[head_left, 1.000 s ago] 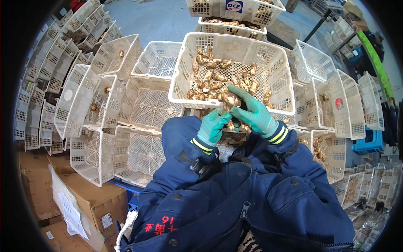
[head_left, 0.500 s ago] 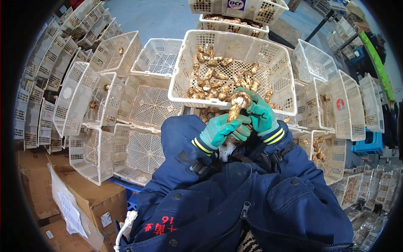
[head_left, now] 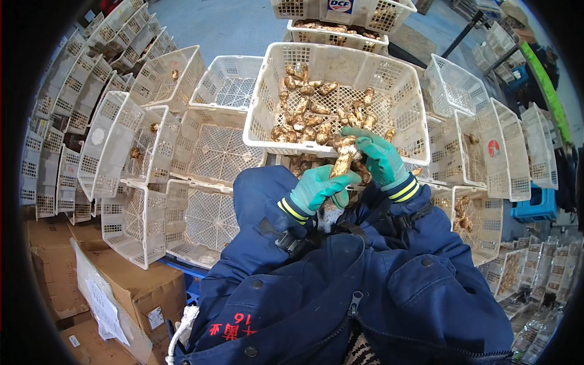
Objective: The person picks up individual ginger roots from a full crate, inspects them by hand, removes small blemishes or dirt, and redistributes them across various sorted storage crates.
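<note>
My left hand [head_left: 321, 187], in a green glove, is closed around the pale lower stem of a brown-and-white mushroom [head_left: 342, 159]. The mushroom stands upright in front of me, its scaly cap at the top. Bent over from the right, the gloved fingers of my right hand [head_left: 382, 159] grip the cap. A darker, brownish mushroom [head_left: 362, 174] shows between my hands; which hand bears it I cannot tell. Just beyond them is a large white plastic crate [head_left: 389, 85] with a loose heap of similar mushrooms [head_left: 302, 109] on its slotted bottom.
More white crates [head_left: 210, 149] flank me on the left, some with single mushrooms in them. On the right, another crate [head_left: 480, 228] holds several mushrooms. Cardboard boxes [head_left: 137, 267] are stacked at the lower left. A blue stool-like plastic thing [head_left: 535, 204] stands at the far right.
My right hand has shifted slightly right, its fingers now lying along the cap's right side. The darker mushroom between the hands has come into clearer view. My left hand keeps its hold.
</note>
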Tool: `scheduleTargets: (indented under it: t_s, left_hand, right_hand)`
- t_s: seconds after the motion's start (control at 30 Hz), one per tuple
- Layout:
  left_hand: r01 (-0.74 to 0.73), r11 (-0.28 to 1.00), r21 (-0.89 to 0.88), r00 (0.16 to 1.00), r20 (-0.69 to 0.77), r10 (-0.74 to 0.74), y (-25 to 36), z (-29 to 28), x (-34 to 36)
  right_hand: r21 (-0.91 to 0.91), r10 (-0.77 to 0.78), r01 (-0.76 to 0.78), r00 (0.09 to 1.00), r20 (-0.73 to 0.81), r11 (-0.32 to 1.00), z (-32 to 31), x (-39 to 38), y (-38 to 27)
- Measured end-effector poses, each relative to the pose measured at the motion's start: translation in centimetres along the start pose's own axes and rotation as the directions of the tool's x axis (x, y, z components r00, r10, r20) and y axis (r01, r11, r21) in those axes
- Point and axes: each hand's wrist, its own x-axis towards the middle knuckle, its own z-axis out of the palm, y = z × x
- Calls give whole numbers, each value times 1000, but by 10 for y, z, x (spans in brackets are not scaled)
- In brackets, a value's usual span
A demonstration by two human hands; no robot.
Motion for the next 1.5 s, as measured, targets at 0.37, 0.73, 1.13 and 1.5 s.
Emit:
scheduleTargets:
  t_s: [0.37,0.73,1.13,1.5]
  left_hand:
    - [-4,975,-224,997,75,22,1,5,3]
    - [-174,540,824,814,-189,550,-32,6,14]
    - [-59,998,-9,995,-82,59,-24,7,8]
    - [-1,877,480,963,-235,129,-34,4,11]
  right_hand:
    - [192,-108,122,991,-81,974,-12,-4,12]
    - [-75,-24,5,969,-247,997,22,-24,38]
    - [55,-83,85,996,-25,995,-3,-29,35]
    - [188,-144,127,987,77,974,6,-25,41]
